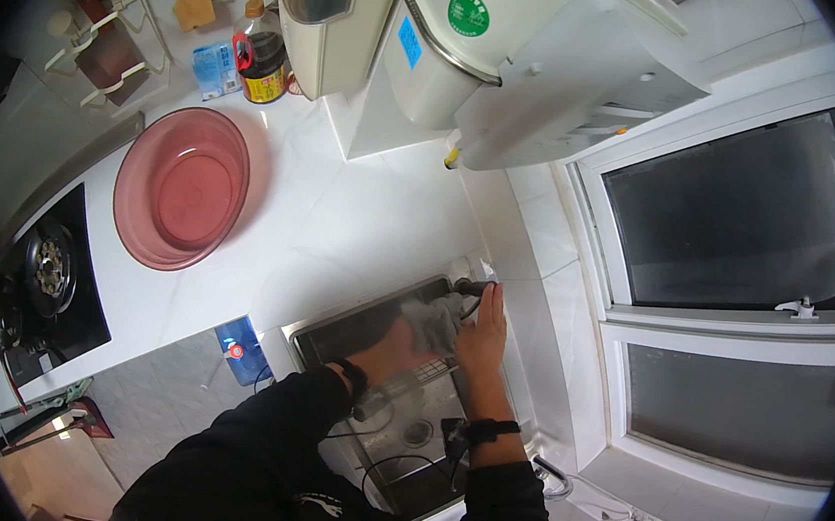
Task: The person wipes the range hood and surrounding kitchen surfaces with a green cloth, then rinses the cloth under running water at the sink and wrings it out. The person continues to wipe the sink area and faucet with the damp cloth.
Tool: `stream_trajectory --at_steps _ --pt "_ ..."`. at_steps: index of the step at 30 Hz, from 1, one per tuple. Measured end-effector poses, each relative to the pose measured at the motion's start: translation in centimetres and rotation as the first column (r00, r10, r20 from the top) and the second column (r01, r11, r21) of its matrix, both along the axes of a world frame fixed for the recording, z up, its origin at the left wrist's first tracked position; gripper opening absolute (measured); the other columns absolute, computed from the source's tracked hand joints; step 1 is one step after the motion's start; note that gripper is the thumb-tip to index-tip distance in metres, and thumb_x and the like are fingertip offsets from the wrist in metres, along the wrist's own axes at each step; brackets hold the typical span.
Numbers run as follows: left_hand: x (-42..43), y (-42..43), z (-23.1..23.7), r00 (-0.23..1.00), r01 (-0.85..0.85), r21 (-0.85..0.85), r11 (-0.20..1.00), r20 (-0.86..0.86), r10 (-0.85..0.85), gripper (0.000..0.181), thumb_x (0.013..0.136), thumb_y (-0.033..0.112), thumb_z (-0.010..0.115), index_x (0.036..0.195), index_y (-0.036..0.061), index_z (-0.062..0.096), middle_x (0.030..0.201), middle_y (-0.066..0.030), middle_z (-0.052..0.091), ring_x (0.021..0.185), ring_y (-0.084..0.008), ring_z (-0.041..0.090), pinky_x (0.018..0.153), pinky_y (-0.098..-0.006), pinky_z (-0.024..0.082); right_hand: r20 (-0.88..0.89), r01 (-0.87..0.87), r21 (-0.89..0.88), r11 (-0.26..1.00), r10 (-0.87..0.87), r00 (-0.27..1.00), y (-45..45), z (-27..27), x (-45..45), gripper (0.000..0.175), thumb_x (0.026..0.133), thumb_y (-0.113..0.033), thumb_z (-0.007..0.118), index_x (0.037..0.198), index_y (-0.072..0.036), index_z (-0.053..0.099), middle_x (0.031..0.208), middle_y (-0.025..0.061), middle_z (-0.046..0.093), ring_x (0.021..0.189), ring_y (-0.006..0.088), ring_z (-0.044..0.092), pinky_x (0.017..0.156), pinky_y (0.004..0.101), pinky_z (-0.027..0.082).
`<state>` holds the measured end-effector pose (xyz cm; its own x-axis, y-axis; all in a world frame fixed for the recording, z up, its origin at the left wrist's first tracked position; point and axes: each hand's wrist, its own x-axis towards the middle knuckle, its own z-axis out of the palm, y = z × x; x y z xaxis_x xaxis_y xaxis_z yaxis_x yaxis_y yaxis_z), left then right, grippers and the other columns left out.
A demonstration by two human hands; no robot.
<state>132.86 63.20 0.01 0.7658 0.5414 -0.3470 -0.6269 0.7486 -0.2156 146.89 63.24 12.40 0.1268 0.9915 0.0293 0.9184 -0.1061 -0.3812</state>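
Observation:
Over the stainless steel sink (385, 438), my left hand (409, 343) is blurred and holds a wet grey cloth (432, 322). My right hand (484, 331) reaches to the sink's far right corner, its fingers extended against a dark faucet (469, 286). Whether those fingers grip the faucet cannot be told. Both wrists wear black straps, and thin black cables hang across the basin. Below my hands lie a white rack in the sink and a round drain (417, 432).
A pink plastic basin (181, 189) stands on the white counter, left of the sink. Beyond it are a soy sauce bottle (262, 57), a blue packet (215, 71) and a white bin (437, 59). A gas stove (54, 278) is at far left, a window (731, 215) at right.

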Motion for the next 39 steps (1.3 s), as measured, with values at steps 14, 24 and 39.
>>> stream_trajectory --at_steps 14,24,39 --pt "-1.0 0.3 1.8 1.000 0.006 0.030 1.000 -0.027 -0.005 0.051 0.106 0.040 0.053 0.145 0.0076 0.062 0.143 -0.0135 0.064 0.130 -0.0342 0.060 0.111 -0.0581 0.045 -0.036 0.073 -0.275 0.959 -0.086 0.996 0.5 0.9 0.6 0.087 0.086 -0.005 0.064 0.167 -0.007 0.032 0.174 0.0183 0.029 0.149 0.0424 0.045 0.122 0.0452 0.038" --pt "-7.6 -4.9 5.3 0.987 0.155 0.079 0.985 -0.041 -0.152 0.049 0.109 0.045 0.043 0.134 0.0125 0.070 0.135 -0.0078 0.072 0.126 -0.0284 0.068 0.110 -0.0526 0.051 -0.413 0.201 -0.034 0.979 -0.197 0.889 -9.2 2.3 -4.2 0.055 0.108 -0.020 0.055 0.157 0.002 0.045 0.164 0.0235 0.045 0.154 0.0413 0.040 0.126 0.0477 0.032" --pt "-4.5 -15.0 11.4 0.979 0.150 0.499 0.854 -0.198 -0.056 0.061 0.112 0.045 0.039 0.163 0.0121 0.041 0.166 -0.0052 0.045 0.152 -0.0245 0.043 0.126 -0.0436 0.034 -0.047 0.073 0.186 0.980 -0.065 0.997 -15.7 6.9 -7.5 0.059 0.111 -0.038 0.048 0.159 -0.003 0.046 0.165 0.0218 0.044 0.155 0.0426 0.037 0.126 0.0583 0.025"
